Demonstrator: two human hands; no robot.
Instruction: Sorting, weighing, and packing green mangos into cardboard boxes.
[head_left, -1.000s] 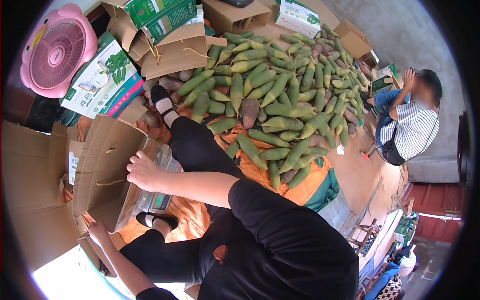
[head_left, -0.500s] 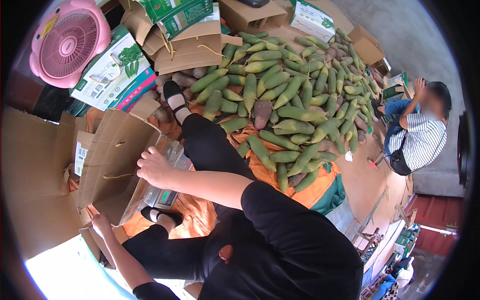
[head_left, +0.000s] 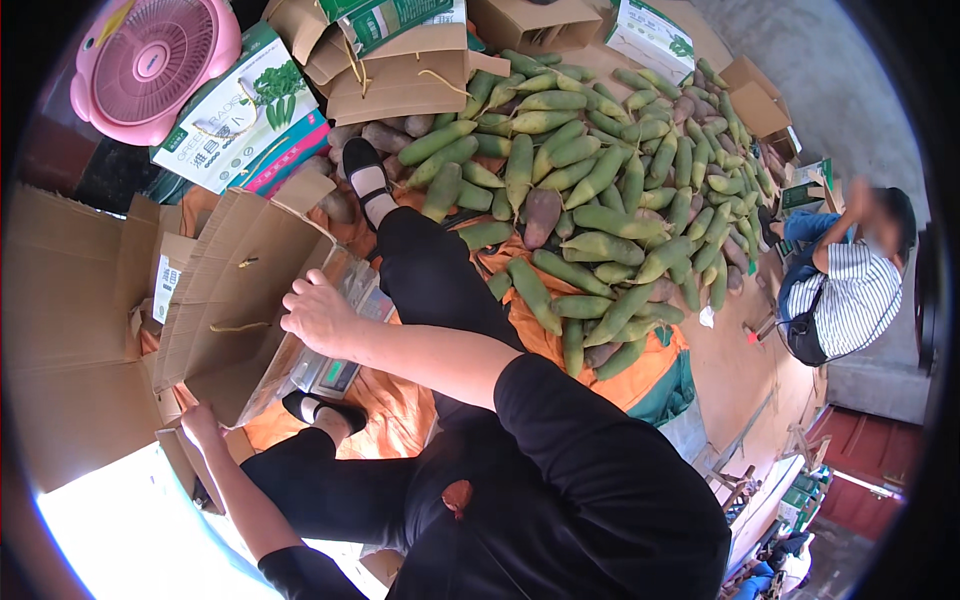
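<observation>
An opened brown cardboard box point(head_left: 232, 270) stands at the left, its flap raised and a short cord showing on its inner face. My right hand point(head_left: 318, 312) has its fingers bent over the box's right edge. At the near corner, my left hand point(head_left: 203, 428) is closed on the box's lower edge; its fingertips are partly hidden. Just beyond the box and beneath my right forearm is a digital scale point(head_left: 335, 375) with a lit green display, partly covered by the box edge and my arm.
A large heap of green radishes point(head_left: 600, 220) lies across an orange cloth point(head_left: 655, 365) and the floor. A pink fan point(head_left: 150, 65) and printed cartons point(head_left: 235, 120) stand at the far left. A person in a striped shirt point(head_left: 850, 290) sits at the right.
The whole view has shifted slightly, so the heap and fan appear further right. Both my hands keep their places on the box, the right one nearly unmoved.
</observation>
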